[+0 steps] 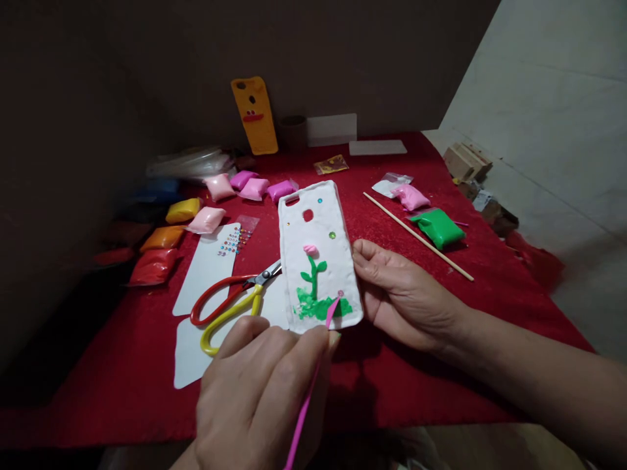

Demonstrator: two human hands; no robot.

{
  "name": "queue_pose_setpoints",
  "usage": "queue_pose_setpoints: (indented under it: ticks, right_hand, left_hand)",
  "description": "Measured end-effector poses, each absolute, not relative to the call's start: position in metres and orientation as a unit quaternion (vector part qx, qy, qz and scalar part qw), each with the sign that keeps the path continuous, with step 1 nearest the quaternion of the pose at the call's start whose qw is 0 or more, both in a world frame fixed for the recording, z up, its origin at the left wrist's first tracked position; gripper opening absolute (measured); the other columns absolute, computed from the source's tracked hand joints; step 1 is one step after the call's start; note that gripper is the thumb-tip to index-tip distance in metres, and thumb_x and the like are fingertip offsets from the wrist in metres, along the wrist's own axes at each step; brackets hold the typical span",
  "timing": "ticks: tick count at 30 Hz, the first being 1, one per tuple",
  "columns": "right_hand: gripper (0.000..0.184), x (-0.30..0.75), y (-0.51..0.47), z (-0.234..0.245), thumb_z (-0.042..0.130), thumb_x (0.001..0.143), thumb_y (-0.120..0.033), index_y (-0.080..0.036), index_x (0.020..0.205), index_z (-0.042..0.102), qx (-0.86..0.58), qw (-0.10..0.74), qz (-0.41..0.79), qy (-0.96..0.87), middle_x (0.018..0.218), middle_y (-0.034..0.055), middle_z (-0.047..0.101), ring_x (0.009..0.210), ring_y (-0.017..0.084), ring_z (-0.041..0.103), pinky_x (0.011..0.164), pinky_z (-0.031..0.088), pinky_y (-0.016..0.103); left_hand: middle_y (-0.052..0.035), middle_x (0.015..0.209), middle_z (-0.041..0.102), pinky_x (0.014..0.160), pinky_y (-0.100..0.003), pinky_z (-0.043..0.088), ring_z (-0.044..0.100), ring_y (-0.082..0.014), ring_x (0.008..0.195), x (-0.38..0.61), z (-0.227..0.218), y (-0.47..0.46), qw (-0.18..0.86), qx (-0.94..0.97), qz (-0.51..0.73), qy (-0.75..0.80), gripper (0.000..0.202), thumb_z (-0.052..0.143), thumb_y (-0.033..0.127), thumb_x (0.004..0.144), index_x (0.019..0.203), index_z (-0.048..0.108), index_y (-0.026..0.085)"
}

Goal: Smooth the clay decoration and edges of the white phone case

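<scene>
A white phone case (321, 225) is held tilted up over the table, gripped at its right edge by my right hand (406, 287), thumb in front and fingers behind. On the case are a pink bud (310, 249), a green stem with leaves (314, 274), green clay grass (318, 305) and a few small gems. My left hand (264, 385) is closed around a pink modelling tool (306, 405). The tool's flat tip lies over the grass, beside a small pinkish gem (340, 294) near the lower right corner; whether it touches the gem, I cannot tell.
Scissors (235, 300) with red and yellow handles lie on white sheets (208, 267) at left, near a gem sheet (238, 238) and several clay packets (154, 266). A wooden stick (416, 235) and green packet (438, 228) lie right. A yellow phone case (257, 124) leans behind.
</scene>
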State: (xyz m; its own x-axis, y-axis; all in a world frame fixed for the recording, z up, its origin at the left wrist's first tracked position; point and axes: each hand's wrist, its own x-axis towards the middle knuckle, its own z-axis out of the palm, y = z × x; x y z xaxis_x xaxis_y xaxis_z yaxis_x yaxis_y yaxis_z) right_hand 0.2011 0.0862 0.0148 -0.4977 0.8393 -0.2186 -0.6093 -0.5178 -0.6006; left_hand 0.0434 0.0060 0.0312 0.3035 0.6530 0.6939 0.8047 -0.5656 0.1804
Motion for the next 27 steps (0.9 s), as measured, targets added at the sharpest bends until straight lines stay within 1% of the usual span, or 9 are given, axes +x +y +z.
queue_pose_setpoints:
  ticks: [3, 7, 9, 12, 15, 17, 20, 23, 27]
  right_hand:
    - [0.012, 0.201, 0.087, 0.015, 0.064, 0.083, -0.013, -0.018, 0.082, 0.054, -0.252, 0.431, 0.835, -0.231, 0.083, 0.0007, 0.066, 0.076, 0.012, 0.065, 0.077, 0.054, 0.025]
    - [0.012, 0.201, 0.086, 0.014, 0.065, 0.083, -0.016, -0.020, 0.083, 0.053, -0.257, 0.427, 0.834, -0.236, 0.086, 0.0010, 0.067, 0.086, 0.014, 0.066, 0.082, 0.054, 0.029]
    - [0.013, 0.201, 0.086, 0.013, 0.065, 0.083, -0.016, -0.020, 0.083, 0.053, -0.254, 0.427, 0.835, -0.238, 0.081, -0.0001, 0.066, 0.089, 0.015, 0.066, 0.084, 0.053, 0.030]
    - [0.012, 0.201, 0.086, 0.012, 0.064, 0.084, -0.015, -0.020, 0.082, 0.053, -0.247, 0.429, 0.835, -0.239, 0.077, -0.0008, 0.064, 0.089, 0.015, 0.066, 0.085, 0.053, 0.031]
    - [0.009, 0.201, 0.086, 0.012, 0.061, 0.085, -0.013, -0.019, 0.087, 0.054, -0.243, 0.434, 0.834, -0.240, 0.090, 0.0025, 0.068, 0.089, 0.014, 0.066, 0.084, 0.054, 0.029]
    - [0.008, 0.201, 0.086, 0.013, 0.060, 0.086, -0.012, -0.018, 0.090, 0.055, -0.245, 0.436, 0.833, -0.239, 0.098, 0.0045, 0.069, 0.088, 0.013, 0.067, 0.083, 0.054, 0.027]
    - [0.008, 0.202, 0.085, 0.013, 0.060, 0.086, -0.013, -0.018, 0.091, 0.056, -0.253, 0.431, 0.832, -0.242, 0.097, 0.0054, 0.069, 0.083, 0.013, 0.067, 0.079, 0.055, 0.027]
    - [0.007, 0.202, 0.085, 0.013, 0.057, 0.088, -0.013, -0.017, 0.094, 0.055, -0.253, 0.428, 0.832, -0.246, 0.098, 0.0066, 0.069, 0.083, 0.014, 0.068, 0.078, 0.056, 0.028]
    - [0.008, 0.202, 0.084, 0.014, 0.052, 0.090, -0.010, -0.016, 0.094, 0.056, -0.244, 0.432, 0.833, -0.246, 0.097, 0.0067, 0.069, 0.082, 0.013, 0.067, 0.078, 0.056, 0.026]
  left_hand:
    - [0.0051, 0.054, 0.058, 0.051, -0.031, 0.039, 0.049, -0.0119, 0.043, 0.040, 0.027, 0.003, 0.093, -0.795, -0.364, -0.476, 0.020, 0.057, 0.007, 0.083, 0.095, 0.062, 0.022]
    - [0.0020, 0.056, 0.061, 0.050, -0.031, 0.038, 0.055, -0.0134, 0.047, 0.039, 0.025, 0.005, 0.130, -0.809, -0.375, -0.433, 0.013, 0.055, 0.009, 0.085, 0.091, 0.063, 0.018]
    - [0.0021, 0.053, 0.060, 0.048, -0.030, 0.038, 0.055, -0.0129, 0.045, 0.040, 0.028, 0.007, 0.122, -0.811, -0.360, -0.445, 0.013, 0.053, 0.010, 0.086, 0.085, 0.064, 0.017]
    - [0.0038, 0.049, 0.057, 0.046, -0.028, 0.037, 0.055, -0.0119, 0.044, 0.043, 0.034, 0.008, 0.096, -0.805, -0.327, -0.486, 0.020, 0.051, 0.011, 0.087, 0.077, 0.065, 0.021]
    - [0.0038, 0.049, 0.058, 0.046, -0.027, 0.038, 0.056, -0.0118, 0.045, 0.043, 0.038, 0.010, 0.095, -0.812, -0.337, -0.468, 0.019, 0.052, 0.010, 0.086, 0.077, 0.065, 0.019]
    - [0.0032, 0.050, 0.058, 0.048, -0.027, 0.040, 0.055, -0.0110, 0.045, 0.041, 0.038, 0.010, 0.092, -0.821, -0.349, -0.442, 0.015, 0.054, 0.007, 0.084, 0.079, 0.065, 0.016]
    - [0.0010, 0.057, 0.062, 0.057, -0.029, 0.045, 0.055, -0.0106, 0.048, 0.038, 0.032, 0.006, 0.082, -0.833, -0.356, -0.415, 0.015, 0.057, 0.002, 0.082, 0.091, 0.064, 0.011]
    - [-0.0026, 0.066, 0.066, 0.068, -0.033, 0.046, 0.060, -0.0129, 0.058, 0.039, 0.025, 0.000, 0.066, -0.836, -0.357, -0.412, 0.018, 0.058, 0.004, 0.083, 0.099, 0.063, 0.009]
    - [0.0009, 0.063, 0.062, 0.068, -0.031, 0.046, 0.058, -0.0108, 0.057, 0.039, 0.025, 0.000, 0.069, -0.822, -0.370, -0.427, 0.019, 0.060, 0.001, 0.081, 0.099, 0.063, 0.009]
